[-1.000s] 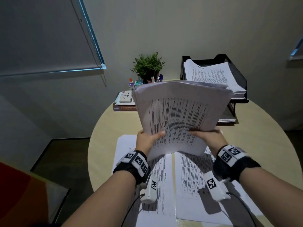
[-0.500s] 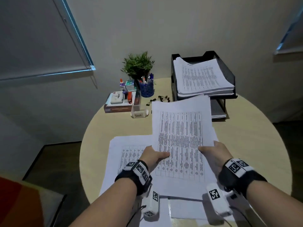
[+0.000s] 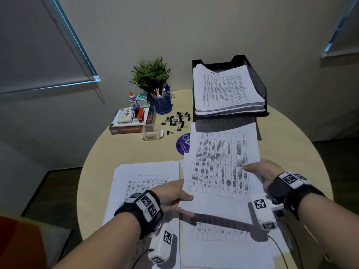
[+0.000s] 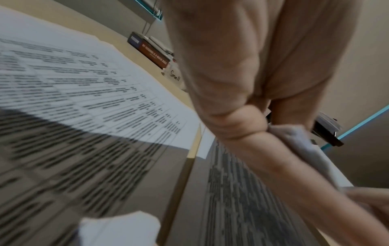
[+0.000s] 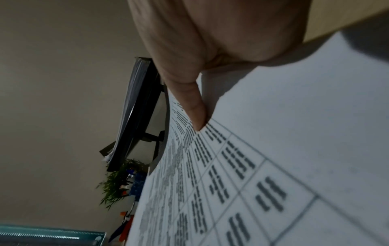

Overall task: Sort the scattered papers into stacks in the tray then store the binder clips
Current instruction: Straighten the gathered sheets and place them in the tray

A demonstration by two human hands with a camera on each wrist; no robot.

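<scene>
I hold a bundle of printed sheets (image 3: 221, 162) nearly flat over the table, its far edge close to the black mesh tray (image 3: 258, 82). My left hand (image 3: 182, 193) grips the near left edge, thumb on top. My right hand (image 3: 250, 167) pinches the right edge, and its thumb (image 5: 195, 108) presses on the sheets (image 5: 273, 158). The tray's top tier carries a thick paper stack (image 3: 227, 90). More sheets (image 3: 147, 183) lie on the table under my hands. Several black binder clips (image 3: 176, 121) lie scattered left of the tray, beside a clear box marked "Small" (image 3: 152, 133).
At the back left of the round table (image 3: 291, 142) stand a plant (image 3: 149, 74), a blue pen cup (image 3: 162, 104) and a book with a stapler on it (image 3: 132, 123). A purple round sticker (image 3: 183, 143) shows beside the held sheets. The table rim curves close on both sides.
The bundle came down from upright in front of me to nearly flat, its far edge now close to the tray. Both hands kept their hold and dropped lower.
</scene>
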